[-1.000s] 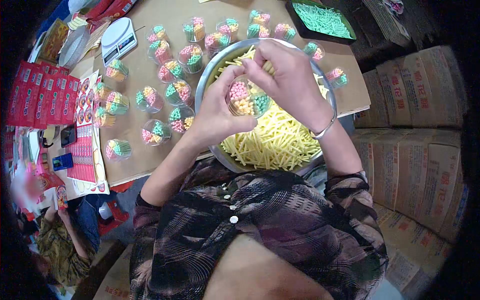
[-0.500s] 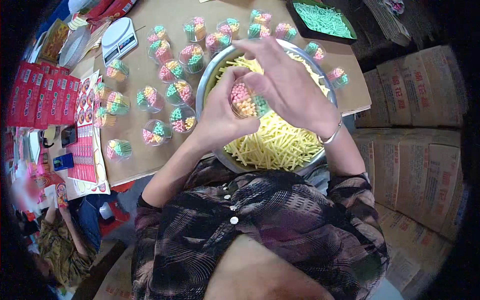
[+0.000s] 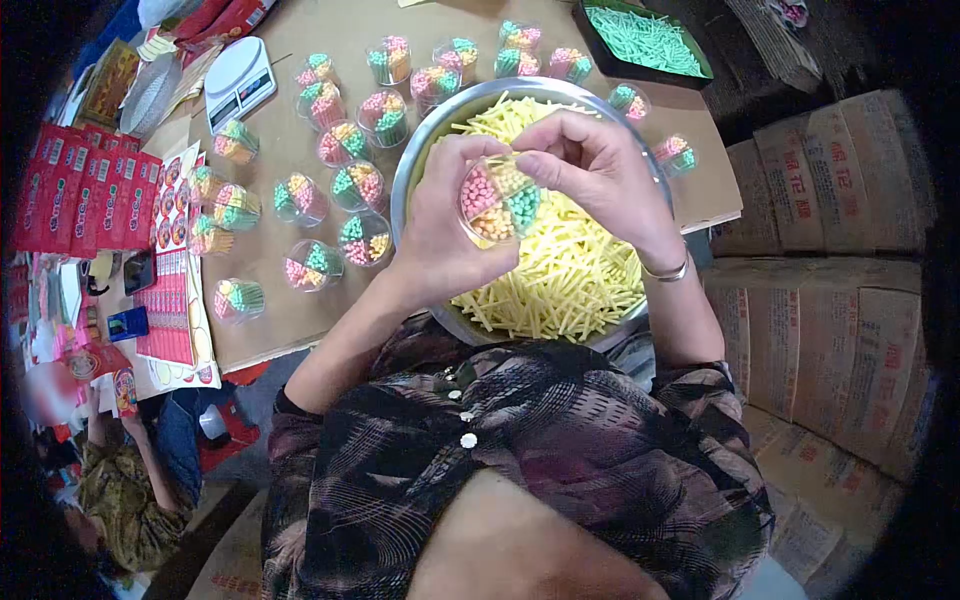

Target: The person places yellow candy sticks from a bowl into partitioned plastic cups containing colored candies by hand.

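My left hand [image 3: 440,235] is wrapped round a clear plastic cup [image 3: 487,238], tilted so its top faces me. Pink sticks [image 3: 479,192], orange sticks [image 3: 490,222], green sticks [image 3: 522,208] and pale yellow sticks [image 3: 508,176] fill separate sections of it. At the cup's upper right rim, my right hand [image 3: 610,185] is closed in a pinch, thumb and fingertips against the yellow sticks. Directly below both hands stands a large metal bowl [image 3: 408,165], heaped with loose yellow sticks [image 3: 560,290].
Several filled cups [image 3: 300,198] stand left of and behind the bowl. A black tray [image 3: 640,72] of green sticks is at the back right. A white scale [image 3: 238,80] and red boxes [image 3: 85,190] lie left. Cardboard boxes [image 3: 840,180] are stacked right. Another person's arm [image 3: 150,465] shows lower left.
My right hand has gone from spread fingers over the cup to a pinch at its rim. The yellow section has come into view. My left hand keeps its hold.
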The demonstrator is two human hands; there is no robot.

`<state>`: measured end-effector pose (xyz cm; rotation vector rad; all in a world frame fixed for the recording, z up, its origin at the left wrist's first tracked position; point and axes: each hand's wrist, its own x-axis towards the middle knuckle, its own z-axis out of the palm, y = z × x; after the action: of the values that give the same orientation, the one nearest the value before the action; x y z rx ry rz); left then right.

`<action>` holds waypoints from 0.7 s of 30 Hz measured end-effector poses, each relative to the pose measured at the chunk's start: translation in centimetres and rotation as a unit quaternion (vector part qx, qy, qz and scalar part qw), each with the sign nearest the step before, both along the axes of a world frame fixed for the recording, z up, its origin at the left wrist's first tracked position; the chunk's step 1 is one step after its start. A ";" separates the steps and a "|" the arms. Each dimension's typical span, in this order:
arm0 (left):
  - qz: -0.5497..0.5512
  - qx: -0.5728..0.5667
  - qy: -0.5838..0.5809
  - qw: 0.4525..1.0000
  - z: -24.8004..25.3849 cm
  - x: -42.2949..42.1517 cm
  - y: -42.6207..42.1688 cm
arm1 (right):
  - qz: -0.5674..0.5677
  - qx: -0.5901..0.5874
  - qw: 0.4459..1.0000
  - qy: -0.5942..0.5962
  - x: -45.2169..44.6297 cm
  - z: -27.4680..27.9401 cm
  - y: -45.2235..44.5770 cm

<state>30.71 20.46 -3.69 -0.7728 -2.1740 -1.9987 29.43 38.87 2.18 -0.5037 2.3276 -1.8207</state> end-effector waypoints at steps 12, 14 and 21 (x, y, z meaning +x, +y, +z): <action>0.403 -0.159 -0.132 0.891 1.1 -8.7 -13.8 | -0.118 0.189 0.969 0.102 0.4 -2.9 5.4; 0.435 -0.242 -0.112 0.860 -2.2 -12.2 -18.2 | -0.128 0.170 0.974 0.079 0.7 -2.4 5.1; 0.416 -0.638 -0.017 0.648 -2.8 -12.4 -18.1 | -0.139 0.174 0.971 0.090 0.8 -3.4 6.6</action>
<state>18.35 2.32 -6.51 0.3353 -2.8636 0.1275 30.25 45.43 -1.26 -0.3151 2.8880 -1.4585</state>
